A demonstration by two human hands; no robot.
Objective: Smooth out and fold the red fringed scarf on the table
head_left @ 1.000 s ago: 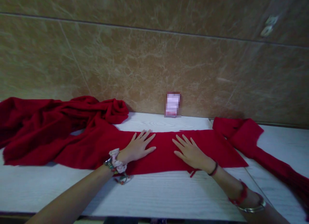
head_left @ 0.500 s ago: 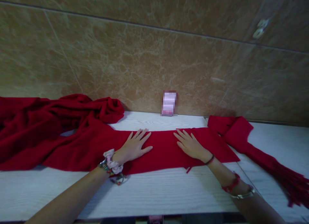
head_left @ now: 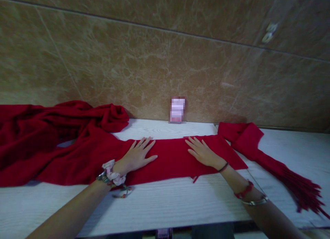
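Note:
A long red scarf (head_left: 170, 160) lies across the white table, its middle stretch spread flat. My left hand (head_left: 136, 156) rests palm down on it, fingers spread, with a scrunchie and bracelets at the wrist. Further right, my right hand (head_left: 203, 153) also presses flat on the cloth with its fingers apart. To the left the red fabric (head_left: 59, 139) is bunched in loose folds. On the right, a folded red strip (head_left: 247, 139) runs down to a fringed end (head_left: 304, 191); whether it joins the flat stretch is hard to make out.
The white wood-grain table (head_left: 160, 204) meets a brown marble-tiled wall (head_left: 144, 67). A small blurred pinkish-white object (head_left: 177, 109) leans against that wall behind the scarf. Up on the right is a wall socket or switch (head_left: 269, 32).
My left hand has slid slightly left over the scarf. My right hand keeps nearly the same place, still flat on the cloth. The whole view has shifted a little.

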